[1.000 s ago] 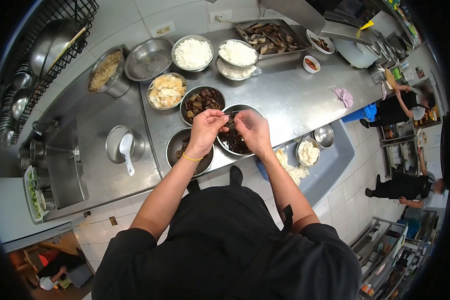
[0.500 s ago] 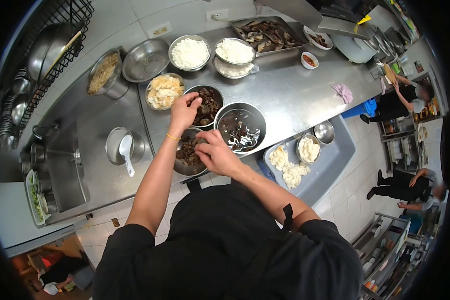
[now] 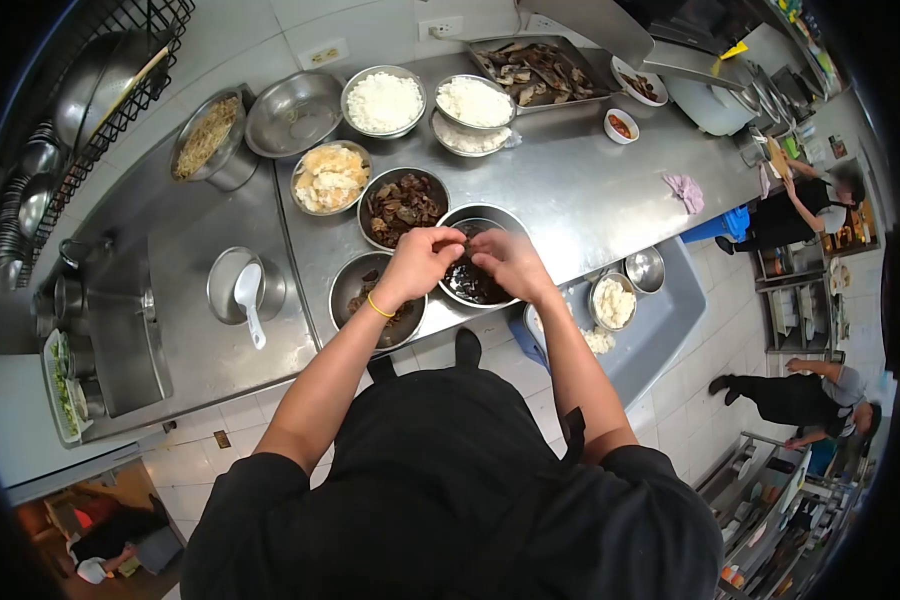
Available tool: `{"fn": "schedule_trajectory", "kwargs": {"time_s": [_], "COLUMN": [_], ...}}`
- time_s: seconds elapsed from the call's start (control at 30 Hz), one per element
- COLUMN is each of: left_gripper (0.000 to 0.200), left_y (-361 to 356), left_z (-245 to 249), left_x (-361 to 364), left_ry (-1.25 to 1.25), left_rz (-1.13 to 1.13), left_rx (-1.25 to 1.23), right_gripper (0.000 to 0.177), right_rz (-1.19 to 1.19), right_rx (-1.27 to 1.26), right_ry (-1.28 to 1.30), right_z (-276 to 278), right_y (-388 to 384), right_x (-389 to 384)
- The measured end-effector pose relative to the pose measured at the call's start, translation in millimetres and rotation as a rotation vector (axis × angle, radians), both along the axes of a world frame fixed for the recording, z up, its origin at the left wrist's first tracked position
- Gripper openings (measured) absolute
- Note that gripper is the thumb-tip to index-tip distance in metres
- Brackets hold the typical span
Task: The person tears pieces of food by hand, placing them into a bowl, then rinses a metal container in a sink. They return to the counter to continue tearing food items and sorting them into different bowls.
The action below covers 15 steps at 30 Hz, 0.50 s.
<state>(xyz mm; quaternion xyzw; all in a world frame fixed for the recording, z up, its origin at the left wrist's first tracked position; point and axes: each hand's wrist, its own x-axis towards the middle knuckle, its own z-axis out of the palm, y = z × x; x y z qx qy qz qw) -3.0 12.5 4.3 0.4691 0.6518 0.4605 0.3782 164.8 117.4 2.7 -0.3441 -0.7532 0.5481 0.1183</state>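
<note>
My left hand (image 3: 425,264), with a yellow band at the wrist, is over the left rim of a steel pot (image 3: 482,215) of dark liquid. Its fingertips are pinched together. From the other side my right hand (image 3: 511,264) reaches over the same pot, its fingers bent inward and slightly blurred. A small dark piece seems to be between the fingertips, too small to make out. Dark, leafy pieces like wood ear mushroom fill a bowl (image 3: 404,207) behind my left hand. Nearer me, a steel bowl (image 3: 342,291) with shredded brown pieces is partly hidden by my left wrist.
Bowls of white rice (image 3: 383,102), pale yellowish pieces (image 3: 331,179) and noodles (image 3: 208,140) line the counter. Beyond are a tray of fish (image 3: 538,72) and a pink cloth (image 3: 684,193). A white spoon (image 3: 250,305) lies left; a grey tub (image 3: 660,330) stands right. Other people work farther off.
Both hands have left the two bowls of dark and shredded pieces and moved right, over the pot of liquid. They have come close together. A person at right has shifted position.
</note>
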Motion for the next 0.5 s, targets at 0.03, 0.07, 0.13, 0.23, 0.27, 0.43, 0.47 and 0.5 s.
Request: {"fn": "schedule_trajectory", "kwargs": {"time_s": [0.03,0.07,0.13,0.23,0.27,0.43,0.47,0.5], "left_gripper": [0.021,0.024,0.026,0.027,0.025,0.018,0.018,0.018], "left_y": [-1,1,3,5,6,7,8,7], "left_z": [2,-4,-2,5,5,7,5,3], "left_x": [3,6,7,11,12,22,19,16], "left_ry": [0.010,-0.031,-0.173,-0.353,-0.366,-0.552,-0.548,-0.547], "left_rz": [-0.015,-0.017,-0.036,-0.027,0.049,0.109,0.124,0.123], "left_rx": [-0.012,0.051,0.048,0.066,0.073,0.146,0.120,0.121], "right_gripper": [0.019,0.019,0.018,0.015,0.015,0.013,0.013,0.013], "right_rz": [-0.039,-0.040,-0.071,-0.192,-0.193,-0.275,-0.258,-0.258], "right_rx": [-0.155,-0.155,-0.302,-0.239,-0.239,0.086,0.100,0.101], "right_ry": [0.056,0.057,0.274,0.348,0.349,0.331,0.354,0.356], "right_z": [21,21,20,27,29,29,30,31], "right_y": [-3,-2,-1,-9,-13,-31,-32,-32], "right_x": [2,3,6,5,4,-6,-6,-5]}}
